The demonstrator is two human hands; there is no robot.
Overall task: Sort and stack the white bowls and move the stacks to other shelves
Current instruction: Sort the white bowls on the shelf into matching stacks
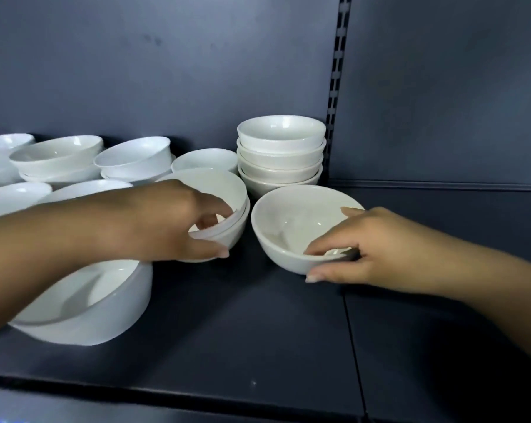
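Note:
My left hand (178, 222) grips the near rim of two nested white bowls (227, 190) at the shelf's middle, fingers inside and thumb outside. The upper bowl sits tilted in the lower one. My right hand (365, 250) pinches the near right rim of a single white bowl (282, 227), which stands on the shelf just to the right. Behind them a stack of several white bowls (281, 154) stands against the back wall. A larger white bowl (99, 306) lies under my left forearm.
More white bowls (75, 157), some nested and tilted, crowd the left of the dark shelf (258, 331). A slotted upright (336, 87) divides the back wall. The adjoining shelf section (441, 209) lies to the right.

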